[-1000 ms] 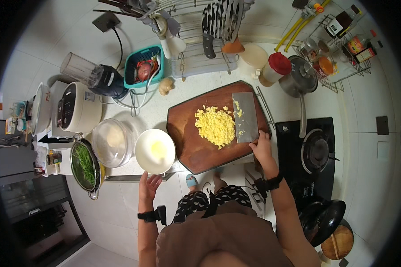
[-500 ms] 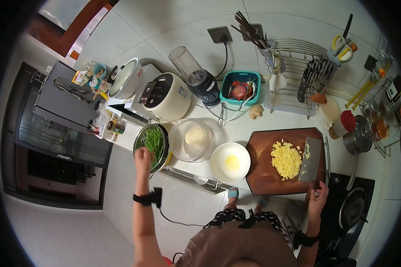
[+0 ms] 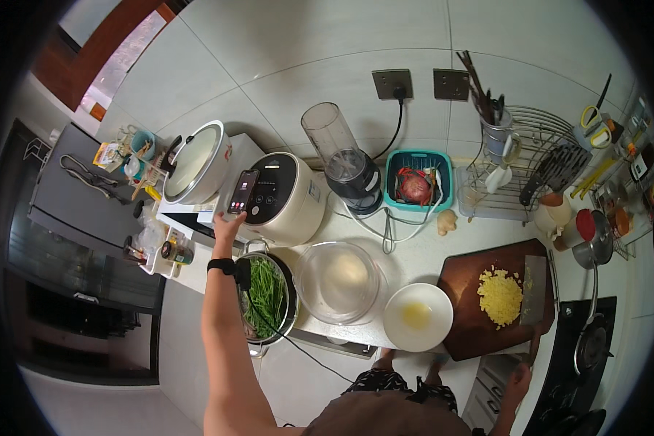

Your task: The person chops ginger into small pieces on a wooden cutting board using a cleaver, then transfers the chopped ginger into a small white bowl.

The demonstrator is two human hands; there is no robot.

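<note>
Okay, bench (image 3: 414, 254) has cutting board (image 3: 465, 305), white bowl (image 3: 439, 325) beside it, cleaver (image 3: 534, 291) on board; yellow food (image 3: 500, 296) looks chopped, still piled on board. Right hand (image 3: 518, 381) near board, fingers blurred, can't tell; left hand (image 3: 229, 227) touches phone (image 3: 244, 190), finger grip unclear.

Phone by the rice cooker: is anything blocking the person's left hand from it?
Nothing visible: the left hand is right at the lower end of the phone and seems to touch it. The rice cooker shows to the phone's right and the lidded pot to its left, neither in between.
</note>
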